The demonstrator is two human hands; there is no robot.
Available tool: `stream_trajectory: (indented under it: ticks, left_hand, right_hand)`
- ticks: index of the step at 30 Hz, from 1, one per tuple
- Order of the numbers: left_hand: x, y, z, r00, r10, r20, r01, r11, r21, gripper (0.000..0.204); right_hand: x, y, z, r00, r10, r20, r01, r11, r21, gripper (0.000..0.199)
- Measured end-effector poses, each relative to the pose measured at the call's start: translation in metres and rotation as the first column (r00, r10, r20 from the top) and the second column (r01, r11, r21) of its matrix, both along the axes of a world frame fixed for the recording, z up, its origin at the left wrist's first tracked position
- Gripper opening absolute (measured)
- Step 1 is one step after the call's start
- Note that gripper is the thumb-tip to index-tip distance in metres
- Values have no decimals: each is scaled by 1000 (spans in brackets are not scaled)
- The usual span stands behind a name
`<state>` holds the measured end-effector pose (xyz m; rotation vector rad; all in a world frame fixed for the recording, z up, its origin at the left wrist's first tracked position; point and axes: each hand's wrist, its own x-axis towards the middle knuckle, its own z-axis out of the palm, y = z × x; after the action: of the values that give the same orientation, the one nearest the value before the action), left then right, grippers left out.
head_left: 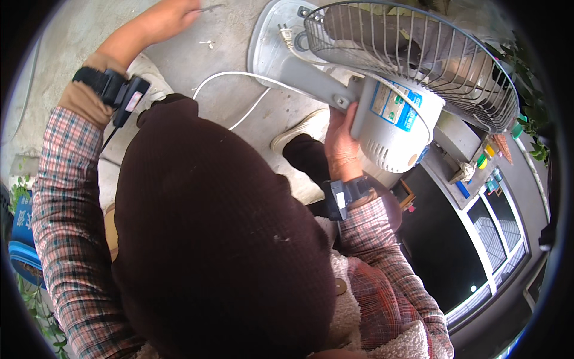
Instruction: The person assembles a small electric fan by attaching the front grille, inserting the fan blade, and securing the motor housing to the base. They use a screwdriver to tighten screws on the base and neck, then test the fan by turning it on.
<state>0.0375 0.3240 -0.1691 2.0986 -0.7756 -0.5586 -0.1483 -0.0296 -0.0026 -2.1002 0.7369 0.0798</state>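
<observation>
An electric fan [378, 99] stands at one o'clock, its white motor housing [382, 149] turned toward the wearer and its wire cage [445, 54] fanning out behind. The right hand [342, 142] has its grip curved narrowly against the fan where the grey neck [311, 84] meets the housing, though some of its fingers are hidden. From that grip, the housing lies at three o'clock, the cage at one and the grey base [263, 54] at eleven. Well apart, at eleven o'clock in the view, the left hand [169, 20] closes its grip on a thin dark rod [211, 8]; the fan is at about four o'clock from it. A white cord [239, 73] loops over the concrete floor [230, 36] and across the housing, its plug [286, 36] lying by the base. Pale shoes [308, 131] show below the fan. Dark brown ribbed fabric [221, 227] fills the centre. A blue container [24, 251] stands at eight o'clock, a white-framed window [487, 221] at four, and green leaves [535, 96] hang at two.
</observation>
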Motion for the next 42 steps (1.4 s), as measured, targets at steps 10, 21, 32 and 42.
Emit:
stream_trajectory:
  ticks: [10, 21, 32, 42]
  left_hand:
    - [-52, 50, -8, 975, 156, -156, -116, 965, 236, 21]
    - [-108, 67, -25, 844, 457, -282, -392, 883, 260, 29]
    - [-113, 68, -31, 856, 460, -238, -389, 874, 290, 30]
    - [-111, 65, -29, 826, 492, -277, -396, 854, 337, 32]
  right_hand:
    - [5, -14, -10, 935, -330, 130, 238, 856, 459, 42]
    - [17, -31, -9, 919, -383, 96, 298, 832, 468, 55]
    - [14, -44, -8, 909, -408, 88, 300, 784, 543, 55]
    - [15, -48, -6, 912, -400, 89, 296, 794, 531, 54]
